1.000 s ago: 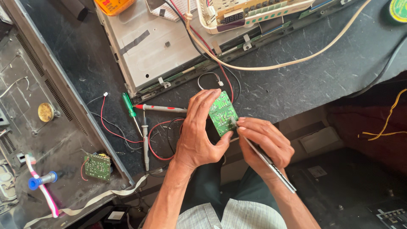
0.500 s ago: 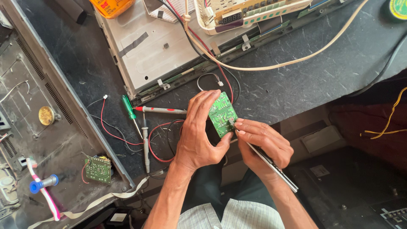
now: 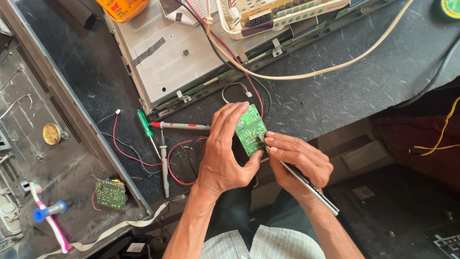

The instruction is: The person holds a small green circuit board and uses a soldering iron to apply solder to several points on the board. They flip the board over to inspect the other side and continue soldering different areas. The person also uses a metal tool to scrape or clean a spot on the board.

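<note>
The left hand grips a small green circuit board, fingers curled behind it and thumb pressed on its lower edge, holding it tilted above the dark desk. The right hand pinches a slim metal tool, fingertips closed near its tip, which touches the board's right edge. Two multimeter probes and a green screwdriver lie just left of the hands. Judgement: sound work here calls for a steady board, light tip pressure, and contact kept to one point, so the tip does not skid across neighbouring parts.
</note>
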